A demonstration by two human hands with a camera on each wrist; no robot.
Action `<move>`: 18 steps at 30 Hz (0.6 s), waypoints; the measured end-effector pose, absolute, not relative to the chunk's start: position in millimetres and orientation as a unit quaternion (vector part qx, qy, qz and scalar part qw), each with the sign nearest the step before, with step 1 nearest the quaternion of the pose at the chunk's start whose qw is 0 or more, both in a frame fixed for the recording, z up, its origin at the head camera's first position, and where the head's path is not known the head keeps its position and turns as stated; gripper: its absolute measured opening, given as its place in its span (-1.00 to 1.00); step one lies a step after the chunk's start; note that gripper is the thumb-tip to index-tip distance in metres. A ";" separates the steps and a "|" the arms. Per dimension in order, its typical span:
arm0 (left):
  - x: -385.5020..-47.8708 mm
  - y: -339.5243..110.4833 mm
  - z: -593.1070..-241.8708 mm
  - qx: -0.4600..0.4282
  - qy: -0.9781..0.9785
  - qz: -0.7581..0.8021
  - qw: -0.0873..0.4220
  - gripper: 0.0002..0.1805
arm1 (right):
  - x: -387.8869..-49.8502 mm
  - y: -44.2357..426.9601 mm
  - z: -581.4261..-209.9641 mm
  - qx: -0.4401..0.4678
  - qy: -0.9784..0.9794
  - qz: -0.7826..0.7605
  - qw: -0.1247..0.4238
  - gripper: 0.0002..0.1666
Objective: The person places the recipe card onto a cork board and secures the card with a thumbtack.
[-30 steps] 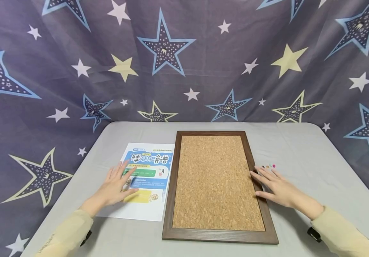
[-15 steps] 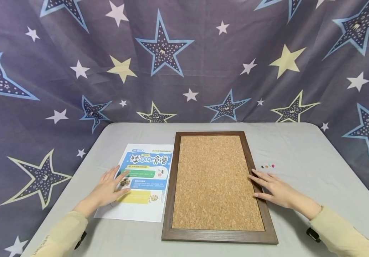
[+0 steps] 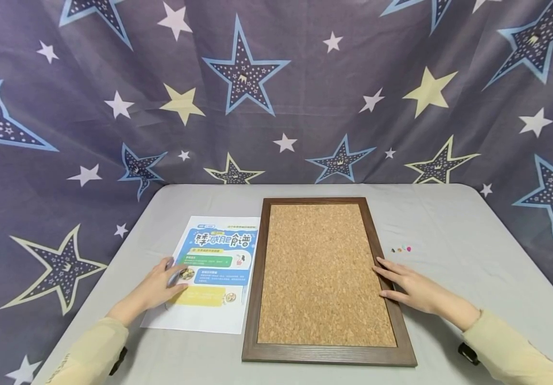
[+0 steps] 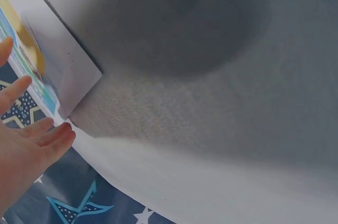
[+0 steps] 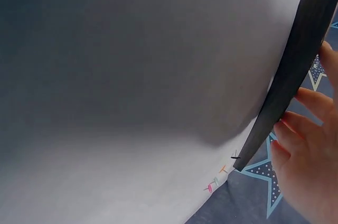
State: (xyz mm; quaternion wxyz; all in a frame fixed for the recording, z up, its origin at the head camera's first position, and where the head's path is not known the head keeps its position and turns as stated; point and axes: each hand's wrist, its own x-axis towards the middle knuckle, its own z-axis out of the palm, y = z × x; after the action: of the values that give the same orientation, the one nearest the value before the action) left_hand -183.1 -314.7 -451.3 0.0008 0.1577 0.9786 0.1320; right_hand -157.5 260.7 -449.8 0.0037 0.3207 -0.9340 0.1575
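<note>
A printed paper poster [image 3: 209, 315] in blue, green and yellow lies flat on the table, left of a cork board [image 3: 326, 272] in a brown wooden frame. My left hand [image 3: 153, 289] is at the poster's left edge, its fingers loosely bent and the thumb over the sheet. The left wrist view shows the fingers [image 4: 55, 134] beside the paper; whether they touch it I cannot tell. My right hand [image 3: 415, 289] rests its spread, fairly straight fingers on the board's right frame bar, also seen in the right wrist view as a dark frame edge [image 5: 280, 86].
Several small coloured push pins [image 3: 408, 249] lie right of the board, beyond my right hand. A grey cloth covers the table [image 3: 488, 256]. Behind it hangs a dark curtain [image 3: 305, 80] with a star pattern.
My left hand has drawn back left from over the poster to its left edge, its fingers bending more. The right hand and the board stay almost where they were.
</note>
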 end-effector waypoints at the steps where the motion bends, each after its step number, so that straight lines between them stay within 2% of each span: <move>1: -183.4 -315.0 -451.3 0.156 0.978 0.135 0.002 -0.44 | -157.3 260.4 -449.3 0.320 -0.934 0.158 0.002 -0.34; 18: -186.3 -315.0 -445.6 0.100 0.971 0.213 0.038 -0.47 | -157.2 259.1 -448.9 0.311 -0.935 0.170 -0.016 -0.32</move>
State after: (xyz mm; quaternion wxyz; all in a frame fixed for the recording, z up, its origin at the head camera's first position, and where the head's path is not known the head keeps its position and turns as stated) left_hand -186.3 -315.0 -445.6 0.0384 0.0998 0.9711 0.2133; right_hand -157.2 259.1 -448.9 -0.0161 0.3107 -0.9350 0.1702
